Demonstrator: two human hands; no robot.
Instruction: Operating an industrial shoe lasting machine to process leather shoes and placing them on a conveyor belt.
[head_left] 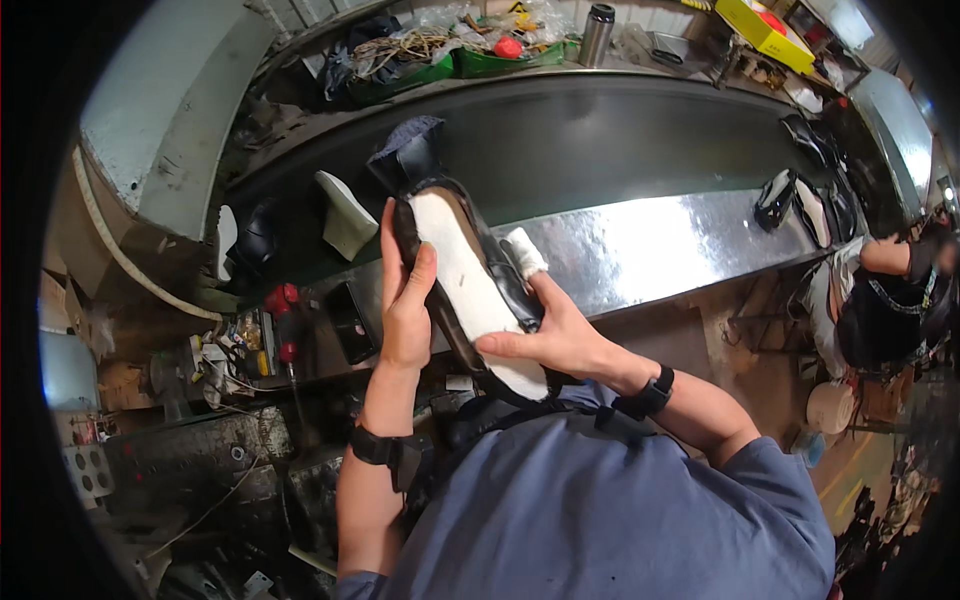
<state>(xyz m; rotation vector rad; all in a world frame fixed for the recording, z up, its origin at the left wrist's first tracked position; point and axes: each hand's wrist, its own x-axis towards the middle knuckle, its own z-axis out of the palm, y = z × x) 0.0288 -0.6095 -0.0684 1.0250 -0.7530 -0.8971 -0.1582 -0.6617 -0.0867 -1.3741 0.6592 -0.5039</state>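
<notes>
A black shoe (pixel 463 268) is held up in front of me with its white, fuzzy-looking underside facing me. My left hand (pixel 408 310) grips its left edge, thumb lying on the white underside and fingers along the side. Closer to me, my right hand (pixel 555 330) clasps the other side, its thumb pressed on the white surface. White wrapping (pixel 526 253) covers a fingertip of this hand. Just beyond the shoe is a dark piece (pixel 408 155) with a patterned top; whether it joins the shoe I cannot tell. A pale wedge sole (pixel 346 217) stands to the left on the bench.
A dark conveyor belt (pixel 600 130) runs behind a shiny metal ledge (pixel 640 245). Black shoes (pixel 800 208) sit at its right end, near another person (pixel 890 300). A red power tool (pixel 286 318) hangs at left. A steel flask (pixel 597 36) and green bags (pixel 410 80) line the back.
</notes>
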